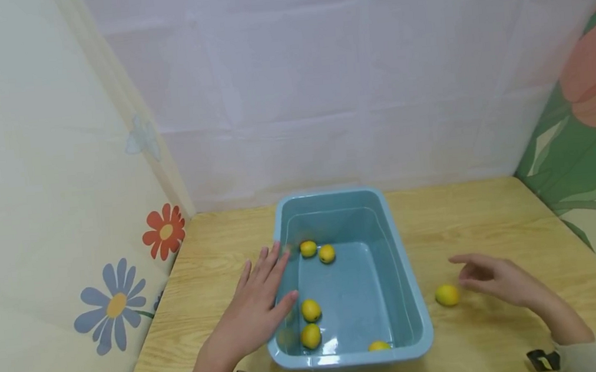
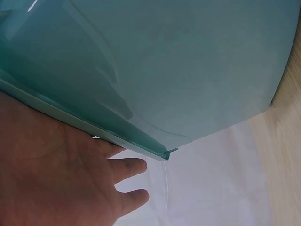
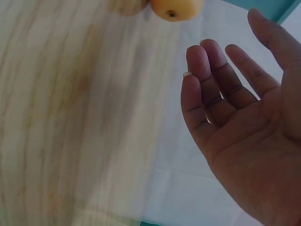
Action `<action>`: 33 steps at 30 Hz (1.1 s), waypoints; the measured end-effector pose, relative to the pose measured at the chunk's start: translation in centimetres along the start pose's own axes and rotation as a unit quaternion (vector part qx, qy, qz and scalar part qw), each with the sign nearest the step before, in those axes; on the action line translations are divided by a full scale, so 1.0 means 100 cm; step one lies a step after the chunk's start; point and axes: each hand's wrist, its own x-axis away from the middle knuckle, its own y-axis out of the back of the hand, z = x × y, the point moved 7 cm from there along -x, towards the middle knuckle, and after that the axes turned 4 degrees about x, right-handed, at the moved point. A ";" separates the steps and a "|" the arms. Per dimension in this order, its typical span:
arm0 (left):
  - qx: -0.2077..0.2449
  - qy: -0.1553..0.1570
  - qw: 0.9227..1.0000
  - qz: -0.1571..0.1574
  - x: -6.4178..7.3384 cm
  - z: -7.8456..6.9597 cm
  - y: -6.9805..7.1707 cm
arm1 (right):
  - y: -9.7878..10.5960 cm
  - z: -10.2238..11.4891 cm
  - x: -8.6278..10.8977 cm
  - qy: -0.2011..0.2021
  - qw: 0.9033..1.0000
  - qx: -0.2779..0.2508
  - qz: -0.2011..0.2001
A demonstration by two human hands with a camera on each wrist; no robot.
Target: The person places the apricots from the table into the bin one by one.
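A light blue plastic tub (image 1: 353, 358) stands on the wooden table. My left hand (image 1: 256, 311) lies along its left rim, fingers straight and thumb spread towards the inside. From the left wrist view, the palm (image 2: 56, 169) is against the rim. To the right of the tub, a small yellow fruit (image 1: 447, 295) with a greenish tint lies on the table. Just right of that fruit hovers my right hand (image 1: 500, 280), its fingers loosely bent and holding nothing. The right wrist view has the yellow-orange fruit (image 3: 176, 9) at its top edge, apart from the fingertips.
Inside the tub lie several more yellow fruits: one pair at the far left, with a round fruit (image 1: 327, 254) in it, another pair nearer with a fruit (image 1: 311, 336), and one fruit (image 1: 379, 345) by the front wall. White sheeting (image 1: 290, 92) hangs behind the table (image 1: 218, 246); flower-patterned panels flank it.
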 end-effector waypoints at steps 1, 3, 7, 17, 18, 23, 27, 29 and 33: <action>0.000 0.000 1.000 -0.001 0.000 0.000 0.000 | -0.002 -0.001 0.001 0.000 1.000 -0.005 0.010; -0.001 -0.001 1.000 -0.001 0.000 0.000 0.000 | -0.006 -0.003 0.001 0.000 0.999 -0.015 0.031; 0.000 -0.003 1.000 -0.005 0.001 -0.001 0.001 | -0.013 -0.006 0.003 0.013 0.998 -0.035 0.057; 0.006 0.005 1.000 0.003 0.000 -0.002 0.001 | -0.024 -0.022 0.000 -0.029 0.995 -0.013 0.096; 0.006 0.004 1.000 0.003 0.000 -0.002 0.001 | -0.025 -0.022 -0.001 -0.029 0.995 -0.010 0.099; 0.000 0.000 1.000 0.004 0.001 -0.001 0.002 | -0.030 -0.019 -0.003 -0.012 0.995 0.002 0.100; 0.000 0.000 1.000 0.005 0.001 0.000 0.003 | -0.032 -0.018 -0.005 -0.013 0.995 0.023 0.093; 0.003 0.000 1.000 0.008 0.001 -0.001 0.003 | -0.032 -0.019 -0.005 -0.026 0.995 0.026 0.094; 0.005 -0.004 1.000 0.008 0.000 -0.003 0.003 | -0.033 -0.020 -0.004 -0.050 0.994 0.031 0.093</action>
